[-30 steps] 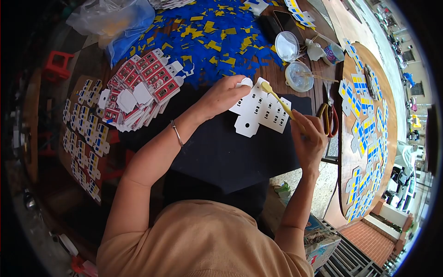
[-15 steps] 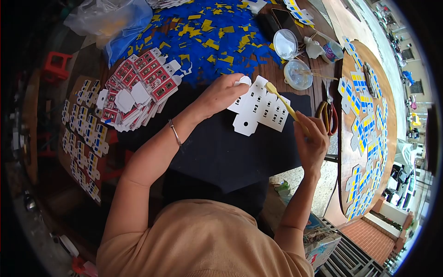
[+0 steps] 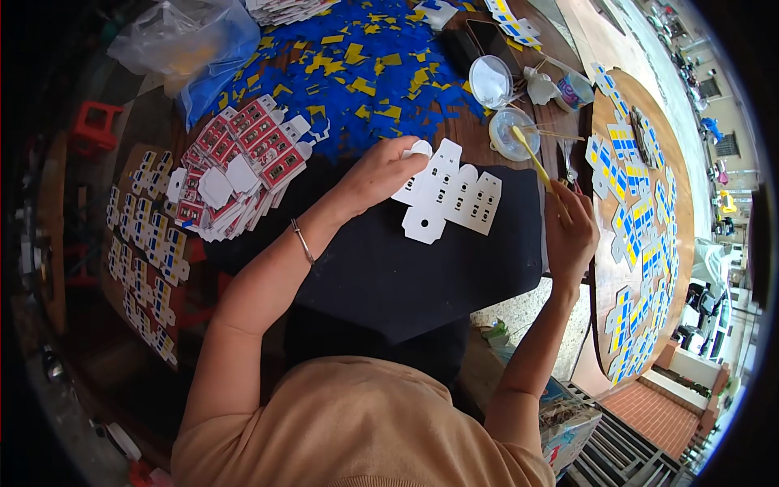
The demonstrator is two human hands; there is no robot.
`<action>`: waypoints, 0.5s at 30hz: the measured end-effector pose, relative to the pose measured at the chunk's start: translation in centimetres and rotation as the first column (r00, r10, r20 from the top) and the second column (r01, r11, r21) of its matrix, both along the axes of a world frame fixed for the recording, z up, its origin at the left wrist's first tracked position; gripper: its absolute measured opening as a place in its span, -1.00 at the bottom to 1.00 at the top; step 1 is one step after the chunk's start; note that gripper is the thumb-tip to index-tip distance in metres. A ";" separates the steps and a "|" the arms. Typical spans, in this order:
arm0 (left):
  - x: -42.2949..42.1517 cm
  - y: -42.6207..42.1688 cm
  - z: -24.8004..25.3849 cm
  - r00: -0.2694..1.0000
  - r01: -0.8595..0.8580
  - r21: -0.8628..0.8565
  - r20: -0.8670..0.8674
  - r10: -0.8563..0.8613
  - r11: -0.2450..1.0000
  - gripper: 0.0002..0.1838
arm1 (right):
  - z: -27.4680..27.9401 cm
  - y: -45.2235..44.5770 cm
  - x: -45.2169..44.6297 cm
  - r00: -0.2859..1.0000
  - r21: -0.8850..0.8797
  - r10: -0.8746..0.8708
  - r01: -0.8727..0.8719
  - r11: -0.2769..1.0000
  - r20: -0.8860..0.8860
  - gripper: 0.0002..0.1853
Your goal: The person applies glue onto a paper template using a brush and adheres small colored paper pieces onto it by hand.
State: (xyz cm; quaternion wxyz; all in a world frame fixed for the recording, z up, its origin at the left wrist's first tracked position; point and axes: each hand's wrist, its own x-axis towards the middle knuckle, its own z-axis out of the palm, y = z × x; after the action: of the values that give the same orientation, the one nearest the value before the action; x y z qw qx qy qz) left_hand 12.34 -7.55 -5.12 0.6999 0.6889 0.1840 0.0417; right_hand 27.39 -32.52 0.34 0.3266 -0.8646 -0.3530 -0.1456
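Observation:
A flat white die-cut box blank (image 3: 458, 199) with rows of small black printed marks lies over the dark cloth (image 3: 381, 284). Its upper left corner is pinched in my left hand (image 3: 381, 174). My right hand (image 3: 572, 231) is closed around a yellow toothbrush (image 3: 535, 161). The brush head is at a small clear plastic tub (image 3: 503, 144) holding pale contents; whether it touches them I cannot tell. A second round tub or lid (image 3: 490, 77) with whitish contents lies just beyond.
A stack of red-and-white printed blanks (image 3: 264, 150) sits left of the cloth. Blue and yellow paper scraps (image 3: 349, 77) cover the far table. Blue-and-yellow printed blanks lie on a round table (image 3: 686, 243) at right and a board (image 3: 134, 256) at left. Scissors (image 3: 570, 162) are near my right hand.
My right hand has moved the toothbrush up and right, away from the box blank to the tub. My left hand still holds the blank, which has shifted slightly left.

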 end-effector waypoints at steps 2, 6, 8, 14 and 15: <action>-0.1 -0.1 0.0 1.000 -0.001 0.004 0.004 0.001 1.000 -0.76 | 0.2 0.4 0.4 1.000 -0.085 0.012 -0.009 0.996 0.023 -0.79; -0.2 -0.1 0.3 1.000 0.001 0.010 0.003 -0.001 1.000 -0.75 | 0.3 0.6 0.6 0.999 -0.139 0.026 -0.022 0.990 0.029 -0.79; -0.1 0.0 0.3 1.000 0.005 0.013 -0.020 -0.005 1.000 -0.75 | 0.2 0.3 0.4 0.999 -0.051 0.034 -0.033 0.998 0.011 -0.79; 0.0 -0.2 0.5 0.999 -0.018 0.021 -0.036 0.019 1.000 -0.72 | 0.5 0.5 -3.1 0.964 0.073 0.218 -0.209 0.975 -0.154 -0.71; 0.0 -0.2 0.5 0.999 -0.019 0.026 -0.032 0.020 0.999 -0.72 | 0.4 0.7 -3.8 0.955 0.072 0.237 -0.228 0.971 -0.177 -0.71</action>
State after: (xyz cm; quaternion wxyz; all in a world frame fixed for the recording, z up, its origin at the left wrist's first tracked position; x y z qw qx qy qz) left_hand 12.33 -7.73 -4.64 0.6875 0.6965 0.2017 0.0397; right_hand 23.63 -31.82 0.75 0.3947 -0.8181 -0.4168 -0.0346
